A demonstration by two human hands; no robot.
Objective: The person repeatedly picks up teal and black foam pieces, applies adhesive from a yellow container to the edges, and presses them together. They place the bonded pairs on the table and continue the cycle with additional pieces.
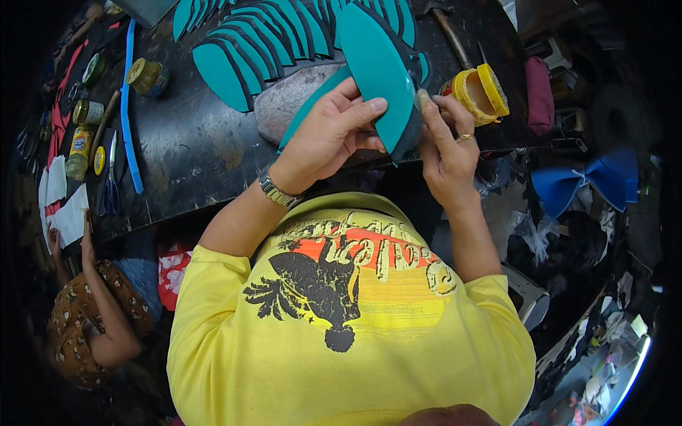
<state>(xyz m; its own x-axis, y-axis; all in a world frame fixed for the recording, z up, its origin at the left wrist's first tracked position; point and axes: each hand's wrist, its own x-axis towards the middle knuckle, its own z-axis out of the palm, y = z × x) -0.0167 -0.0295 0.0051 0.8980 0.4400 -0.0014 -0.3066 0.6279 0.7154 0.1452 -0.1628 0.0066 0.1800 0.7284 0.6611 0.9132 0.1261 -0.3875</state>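
Observation:
My left hand (334, 128) pinches a teal leaf-shaped panel (373, 60) near its lower end, thumb on its face. A second teal piece (312, 106) lies beneath that hand. At the panel's right edge is my right hand (451, 145), its fingers bent and close together, the index fingertip by the edge; anything between them is hidden. Under the pieces sits a grey stone slab (280, 106). Beyond it, many teal panels with black edges (220, 67) lie overlapped in rows. To the right, a yellow open jar (479, 92) of tan paste leans toward my right hand.
The dark table (185, 156) holds a hammer (452, 39), a blue strip (130, 106), small jars (147, 77) and scissors (111, 174). Another person's hands (87, 241) hold white sheets at the left edge. A maroon roll (538, 96) and blue bow-shaped piece (586, 181) are at right.

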